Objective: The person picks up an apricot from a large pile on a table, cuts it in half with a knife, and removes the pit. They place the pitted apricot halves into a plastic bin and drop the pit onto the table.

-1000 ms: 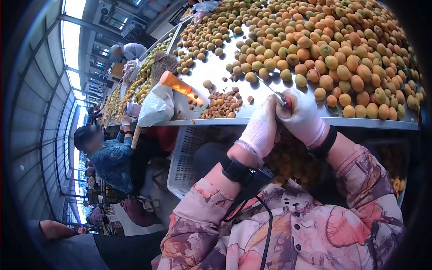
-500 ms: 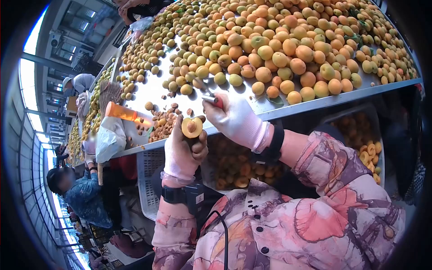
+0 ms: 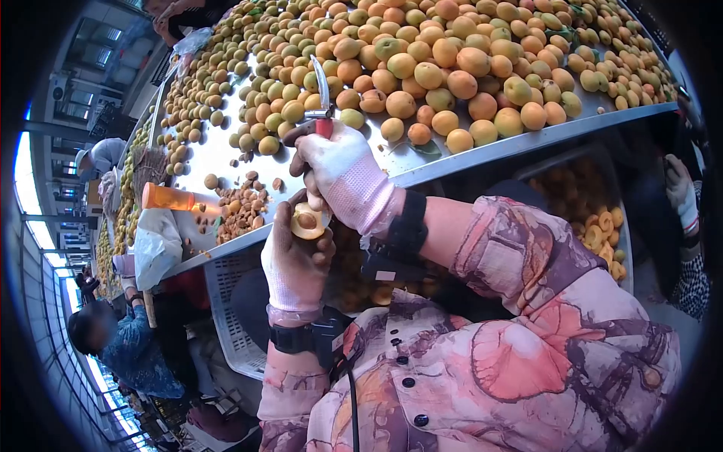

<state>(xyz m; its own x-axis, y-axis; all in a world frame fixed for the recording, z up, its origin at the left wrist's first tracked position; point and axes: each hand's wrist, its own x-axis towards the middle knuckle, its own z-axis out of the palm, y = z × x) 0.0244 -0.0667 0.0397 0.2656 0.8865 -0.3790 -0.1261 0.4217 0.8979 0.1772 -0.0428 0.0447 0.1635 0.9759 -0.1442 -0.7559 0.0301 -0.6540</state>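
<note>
Apricots (image 3: pixel 472 62) lie on the table (image 3: pixel 205 156) behind the knife (image 3: pixel 324 92), pits (image 3: pixel 242 208) to its left, a crate (image 3: pixel 224 305) below.

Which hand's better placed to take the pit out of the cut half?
Probably the right hand: its fingertips are right at the half, and its knife points away from it. The left hand is busy holding the half, pit exposed.

Fruit (image 3: pixel 401 66) is covering much of a long metal table (image 3: pixel 226 154) in a fruit-processing hall, where pits (image 3: pixel 242 202) are lying in a pile near its edge, crates (image 3: pixel 232 350) are standing below, workers (image 3: pixel 135 350) are spreading out along the row, and a beamed roof (image 3: pixel 47 320) is stretching overhead.
</note>
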